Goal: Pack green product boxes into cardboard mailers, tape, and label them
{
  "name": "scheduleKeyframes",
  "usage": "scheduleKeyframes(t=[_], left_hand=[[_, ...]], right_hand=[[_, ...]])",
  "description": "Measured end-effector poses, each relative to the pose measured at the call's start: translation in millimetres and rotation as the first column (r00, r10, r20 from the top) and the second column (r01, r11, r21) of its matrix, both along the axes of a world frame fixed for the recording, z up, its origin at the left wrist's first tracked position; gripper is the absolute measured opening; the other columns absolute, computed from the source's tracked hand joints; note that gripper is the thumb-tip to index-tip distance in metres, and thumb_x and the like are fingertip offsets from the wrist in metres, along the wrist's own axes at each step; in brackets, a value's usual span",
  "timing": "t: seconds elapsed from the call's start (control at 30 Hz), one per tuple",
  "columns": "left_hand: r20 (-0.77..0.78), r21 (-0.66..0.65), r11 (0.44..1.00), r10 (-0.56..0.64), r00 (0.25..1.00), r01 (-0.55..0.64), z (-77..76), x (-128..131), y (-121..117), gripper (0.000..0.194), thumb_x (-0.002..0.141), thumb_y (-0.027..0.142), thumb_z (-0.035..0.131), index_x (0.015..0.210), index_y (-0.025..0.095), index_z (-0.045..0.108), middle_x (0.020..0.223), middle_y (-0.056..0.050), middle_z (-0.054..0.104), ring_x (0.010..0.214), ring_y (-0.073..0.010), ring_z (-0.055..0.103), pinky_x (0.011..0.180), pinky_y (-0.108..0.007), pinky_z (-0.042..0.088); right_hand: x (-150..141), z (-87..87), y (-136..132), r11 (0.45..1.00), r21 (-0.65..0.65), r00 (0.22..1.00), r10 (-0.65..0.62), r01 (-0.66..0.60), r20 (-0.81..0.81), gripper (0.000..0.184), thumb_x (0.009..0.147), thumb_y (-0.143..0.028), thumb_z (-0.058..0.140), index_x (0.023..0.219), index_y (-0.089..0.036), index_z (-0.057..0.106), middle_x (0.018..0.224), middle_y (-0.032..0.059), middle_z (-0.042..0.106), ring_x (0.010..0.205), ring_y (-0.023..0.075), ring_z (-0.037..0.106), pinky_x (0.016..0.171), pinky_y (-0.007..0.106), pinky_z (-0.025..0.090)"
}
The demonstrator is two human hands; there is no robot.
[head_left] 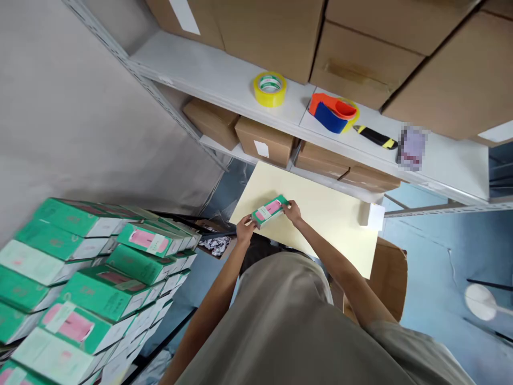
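Both my hands hold one small green box with a pink label (269, 209) just above a pale yellow tabletop (332, 219). My left hand (245, 229) grips its near left end, fingers closed round it. At the box's right end, my right hand (292, 212) has its fingers closed on it too. The box lies flat, label up.
A big stack of the same green boxes (92, 278) rises at my left. On the white shelf (208, 69) lie a yellow tape roll (270, 89), an orange-blue tape dispenser (332, 112) and a black-yellow knife (375, 137). Cardboard cartons (264, 140) fill the shelves; another carton (388, 278) stands under the table's right end.
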State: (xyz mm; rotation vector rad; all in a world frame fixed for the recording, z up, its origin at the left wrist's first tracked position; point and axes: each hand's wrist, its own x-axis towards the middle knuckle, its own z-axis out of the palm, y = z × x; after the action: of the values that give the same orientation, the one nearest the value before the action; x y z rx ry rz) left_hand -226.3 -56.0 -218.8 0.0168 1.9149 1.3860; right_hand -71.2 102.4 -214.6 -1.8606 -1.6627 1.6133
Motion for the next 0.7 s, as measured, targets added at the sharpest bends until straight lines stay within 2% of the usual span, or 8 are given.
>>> scheduleKeyframes(t=[0.1,0.23,0.33,0.4,0.47,0.53,0.63,0.7], left_hand=[[0.02,0.068,0.998,0.0,1.0,-0.001,-6.3,-18,24,0.052,0.073,0.022,0.094,0.124,0.018,0.083,0.103,-0.008,0.081,0.093,-0.0225,0.08,0.095,-0.041,0.07],[0.045,0.163,0.987,-0.022,0.999,0.014,-12.8,-36,61,0.064,0.075,0.024,0.094,0.137,0.02,0.079,0.115,-0.011,0.083,0.111,-0.0266,0.081,0.1,-0.041,0.068],[0.079,0.196,0.98,-0.044,0.996,0.027,-15.6,-42,78,0.057,0.076,0.027,0.094,0.131,0.019,0.081,0.123,-0.014,0.084,0.113,-0.0287,0.08,0.101,-0.043,0.067],[0.113,0.198,0.979,-0.065,0.991,0.041,-13.3,-41,76,0.049,0.074,0.028,0.095,0.12,0.018,0.083,0.126,-0.017,0.084,0.107,-0.0285,0.081,0.1,-0.044,0.067],[0.146,0.195,0.979,-0.085,0.986,0.055,-5.4,-36,60,0.046,0.069,0.03,0.099,0.111,0.018,0.084,0.126,-0.017,0.085,0.099,-0.027,0.082,0.098,-0.045,0.067],[0.17,0.193,0.98,-0.091,0.981,0.058,8.6,-26,30,0.049,0.064,0.035,0.103,0.107,0.018,0.085,0.124,-0.016,0.086,0.095,-0.0262,0.082,0.096,-0.045,0.068],[0.194,0.179,0.984,-0.039,0.98,0.003,37.5,-7,-38,0.061,0.057,0.049,0.108,0.104,0.018,0.086,0.114,-0.016,0.088,0.091,-0.028,0.083,0.091,-0.046,0.068],[0.195,0.157,0.984,0.049,0.979,-0.081,59.6,9,-90,0.069,0.053,0.06,0.109,0.103,0.018,0.086,0.109,-0.017,0.088,0.09,-0.0299,0.083,0.089,-0.048,0.068]], right_hand=[[-48,-1.0,38,0.99,0.095,0.994,0.096,-0.101,0.059,0.029,0.1,-0.023,0.072,0.13,-0.023,0.071,0.128,0.0113,0.083,0.127,0.0296,0.079,0.118,0.043,0.06],[-100,-2.7,89,0.962,0.165,0.974,0.204,-0.218,0.096,0.048,0.099,-0.021,0.071,0.146,-0.02,0.068,0.149,0.0159,0.079,0.132,0.0323,0.078,0.125,0.047,0.057],[-119,-3.2,113,0.941,0.194,0.959,0.262,-0.278,0.108,0.054,0.095,-0.018,0.072,0.149,-0.016,0.069,0.162,0.0194,0.071,0.139,0.0336,0.076,0.129,0.048,0.055],[-121,-1.0,116,0.929,0.215,0.953,0.286,-0.302,0.104,0.055,0.095,-0.018,0.07,0.15,-0.012,0.069,0.169,0.0222,0.065,0.143,0.0349,0.074,0.13,0.049,0.056],[-117,4.4,106,0.916,0.246,0.948,0.305,-0.317,0.089,0.055,0.099,-0.022,0.066,0.153,-0.012,0.067,0.172,0.0237,0.062,0.141,0.0359,0.076,0.127,0.052,0.058],[-110,12.9,84,0.898,0.283,0.94,0.335,-0.338,0.058,0.053,0.102,-0.026,0.061,0.153,-0.013,0.067,0.17,0.024,0.064,0.136,0.0363,0.078,0.124,0.054,0.061],[-101,27.9,37,0.854,0.318,0.897,0.441,-0.412,-0.023,0.044,0.102,-0.031,0.061,0.141,-0.014,0.074,0.157,0.0242,0.074,0.13,0.0362,0.082,0.119,0.054,0.064],[-98,37.4,2,0.809,0.323,0.832,0.546,-0.492,-0.099,0.036,0.101,-0.035,0.062,0.128,-0.016,0.078,0.142,0.0222,0.082,0.126,0.0342,0.084,0.116,0.051,0.066]])
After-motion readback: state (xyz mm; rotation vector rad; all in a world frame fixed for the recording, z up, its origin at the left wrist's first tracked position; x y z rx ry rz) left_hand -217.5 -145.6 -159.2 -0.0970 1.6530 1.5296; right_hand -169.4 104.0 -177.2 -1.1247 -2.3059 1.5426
